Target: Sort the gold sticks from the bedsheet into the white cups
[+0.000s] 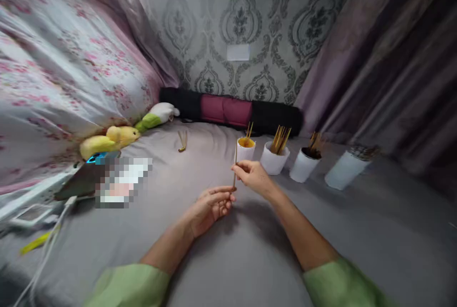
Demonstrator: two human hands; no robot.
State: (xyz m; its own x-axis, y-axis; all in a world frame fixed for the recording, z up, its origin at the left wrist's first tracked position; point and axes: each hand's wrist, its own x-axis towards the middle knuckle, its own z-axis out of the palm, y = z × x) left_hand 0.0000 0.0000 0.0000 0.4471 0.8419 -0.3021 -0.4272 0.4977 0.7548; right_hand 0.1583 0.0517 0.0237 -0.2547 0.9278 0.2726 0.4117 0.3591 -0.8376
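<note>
Both my hands hold one thin brown stick (235,162) upright over the grey bed sheet (221,259). My left hand (210,207) pinches its lower end. My right hand (252,176) pinches it higher up. Just behind the stick stands a white cup with yellow contents (245,150) and a couple of sticks in it. To its right stand a second white cup full of yellow-brown sticks (274,157), a third white cup with dark contents (304,164) and a fourth white cup (344,170) leaning to the right.
A small bundle of loose sticks (182,141) lies on the sheet at the back. Yellow and green plush toys (117,136) lie against a floral pillow (64,74) on the left. Cables and a device (82,181) lie at the left edge. A black and pink bolster (232,111) lines the wall.
</note>
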